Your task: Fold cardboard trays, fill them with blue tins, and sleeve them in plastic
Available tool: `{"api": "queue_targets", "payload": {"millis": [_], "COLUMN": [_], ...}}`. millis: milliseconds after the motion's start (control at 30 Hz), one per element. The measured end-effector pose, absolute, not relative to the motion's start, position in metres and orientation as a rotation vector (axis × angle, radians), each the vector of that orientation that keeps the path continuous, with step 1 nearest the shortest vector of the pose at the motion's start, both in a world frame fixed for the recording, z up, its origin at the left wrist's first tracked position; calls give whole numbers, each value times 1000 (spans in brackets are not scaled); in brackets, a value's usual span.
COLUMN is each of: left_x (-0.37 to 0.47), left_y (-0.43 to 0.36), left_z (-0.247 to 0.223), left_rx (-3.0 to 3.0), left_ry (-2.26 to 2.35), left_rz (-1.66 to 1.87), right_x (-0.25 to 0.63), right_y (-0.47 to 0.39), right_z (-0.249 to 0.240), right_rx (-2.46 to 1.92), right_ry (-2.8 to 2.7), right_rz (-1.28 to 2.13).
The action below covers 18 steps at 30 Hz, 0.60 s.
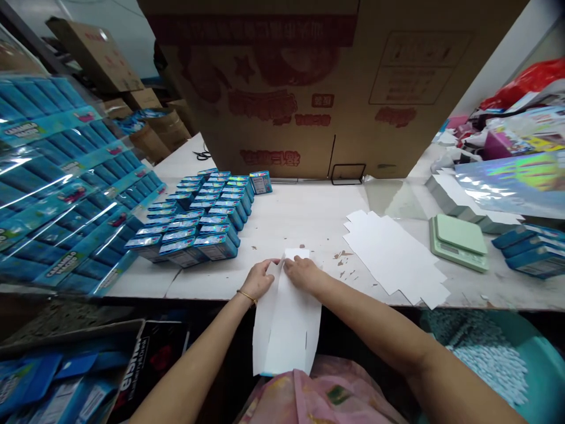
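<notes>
A white sheet of card [286,330], partly folded along its length, stands between my hands and my lap at the table edge. My left hand [259,279] grips its upper left edge with the fingers closed. The fingers of my right hand [303,272] press on its upper right part, near a small end flap. More flat white card blanks [392,256] lie on the table to the right. Rows of small blue boxes [216,212] stand at the left, with one blue box [261,182] a little apart.
A big cardboard carton [282,70] stands at the back. Right of the blanks are a green scale [459,240] and blue boxes [532,253]. A teal basin [541,341] holds small wrapped pieces below. Plastic-wrapped blue boxes [66,188] rise at the left.
</notes>
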<state>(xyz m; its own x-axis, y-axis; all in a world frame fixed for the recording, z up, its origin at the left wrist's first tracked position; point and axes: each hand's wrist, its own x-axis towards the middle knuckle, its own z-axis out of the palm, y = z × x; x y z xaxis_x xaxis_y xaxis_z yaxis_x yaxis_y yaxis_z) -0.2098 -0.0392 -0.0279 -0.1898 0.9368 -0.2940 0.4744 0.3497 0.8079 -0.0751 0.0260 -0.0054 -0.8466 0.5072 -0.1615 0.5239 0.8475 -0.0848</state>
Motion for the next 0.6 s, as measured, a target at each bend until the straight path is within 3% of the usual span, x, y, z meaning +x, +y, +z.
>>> {"api": "queue_targets", "payload": {"millis": [133,233,300,367,433,600], "left_x": [-217,-218,-218,-218,-218,-213], "left_y": [-38,-42,-46,-48,-47,-35], "left_z": [-22,-16,-14,-13,-12,-17], "left_rx": [1242,1275,1263,1215,1199,1369], "left_ry": [1828,1840,1817,1789,1795,1907], "left_rz": [644,708,745,769,766,537], "right_x": [-56,-32,-23,-22,-27,-51], "right_y": [22,29,35,41,46,52], "right_z": [3,2,-6,-16,-21,-13], "right_rx": [819,1392,1678,1724,1693,1266], "right_ry": [2927,2963,2806,2662,2658,2822], "right_rz": [-232,-339,-681,-1065,-1245,-876]}}
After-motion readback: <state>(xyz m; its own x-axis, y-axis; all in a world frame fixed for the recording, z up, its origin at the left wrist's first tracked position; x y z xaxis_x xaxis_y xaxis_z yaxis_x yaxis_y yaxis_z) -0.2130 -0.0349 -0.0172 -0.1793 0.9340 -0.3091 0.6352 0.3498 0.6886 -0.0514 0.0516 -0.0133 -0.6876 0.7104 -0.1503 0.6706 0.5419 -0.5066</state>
